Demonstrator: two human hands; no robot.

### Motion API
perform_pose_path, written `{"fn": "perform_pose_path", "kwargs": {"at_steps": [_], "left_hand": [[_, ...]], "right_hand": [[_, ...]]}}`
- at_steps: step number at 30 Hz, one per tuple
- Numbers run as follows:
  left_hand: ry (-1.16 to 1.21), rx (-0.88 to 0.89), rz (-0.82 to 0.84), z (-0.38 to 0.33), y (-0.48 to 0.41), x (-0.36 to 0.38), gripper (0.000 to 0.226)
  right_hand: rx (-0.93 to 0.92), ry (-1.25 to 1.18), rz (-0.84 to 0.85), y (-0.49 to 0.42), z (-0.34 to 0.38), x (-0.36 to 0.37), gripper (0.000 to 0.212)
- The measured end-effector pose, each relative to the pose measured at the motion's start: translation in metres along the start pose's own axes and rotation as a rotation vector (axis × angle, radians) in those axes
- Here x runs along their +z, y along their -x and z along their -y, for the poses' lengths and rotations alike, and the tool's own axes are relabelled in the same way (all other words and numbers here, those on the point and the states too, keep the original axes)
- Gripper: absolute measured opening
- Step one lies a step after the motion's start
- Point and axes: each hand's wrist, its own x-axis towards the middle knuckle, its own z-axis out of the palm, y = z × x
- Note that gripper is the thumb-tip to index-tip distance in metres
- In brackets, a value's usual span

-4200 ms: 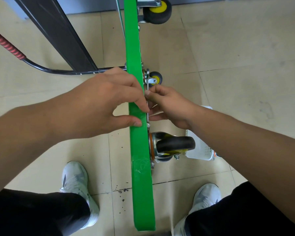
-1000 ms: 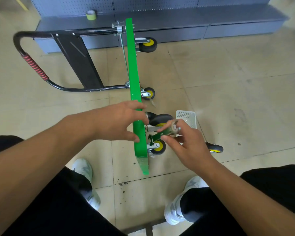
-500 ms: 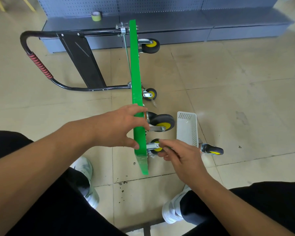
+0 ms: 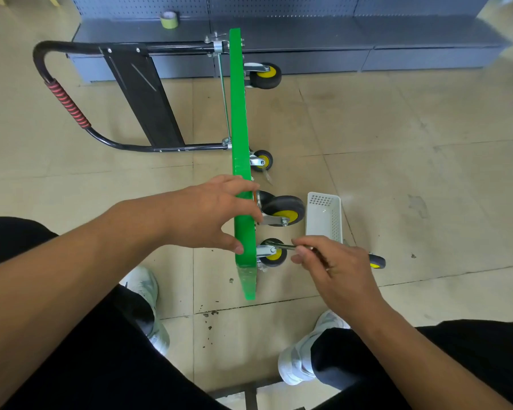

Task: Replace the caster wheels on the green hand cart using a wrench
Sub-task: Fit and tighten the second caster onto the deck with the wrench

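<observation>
Rigid-looking green cart (image 4: 239, 113) steadied by left hand (image 4: 211, 214) gripping its edge; right hand (image 4: 335, 270) pinches thin, probably slippery wrench (image 4: 290, 247) at small caster (image 4: 274, 257).

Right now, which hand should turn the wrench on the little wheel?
The right hand, probably. It grips the wrench, whose head sits at the small caster nearest the person. The left hand holds the green cart deck, steadying it.

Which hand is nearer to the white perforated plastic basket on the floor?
Right. The right hand, holding a metal wrench, is just in front of the basket. The left hand grips the green cart deck, a black caster wheel between them.
</observation>
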Motion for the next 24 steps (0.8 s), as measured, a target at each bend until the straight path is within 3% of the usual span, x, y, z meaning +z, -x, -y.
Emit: {"fn": "perform_pose_path", "kwargs": {"at_steps": [2,5,10,19,24], "left_hand": [[-0.001,0.008,-0.003,0.001,0.0,0.0,0.056],[0.002,0.014,-0.005,0.002,0.0,0.001,0.055],[0.005,0.022,-0.002,0.003,0.0,0.0,0.054],[0.001,0.028,-0.01,0.006,-0.001,0.001,0.054],[-0.002,0.049,-0.034,0.007,-0.003,0.002,0.052]], "right_hand": [[0.138,-0.024,-0.03,-0.001,0.004,-0.005,0.015],[0.458,-0.282,-0.095,-0.008,0.01,-0.013,0.017],[0.738,-0.637,-0.157,-0.016,0.017,-0.028,0.018],[0.934,-1.086,-0.109,-0.018,0.022,-0.043,0.017],[0.901,-1.113,-0.04,-0.015,0.015,-0.038,0.029]]}}
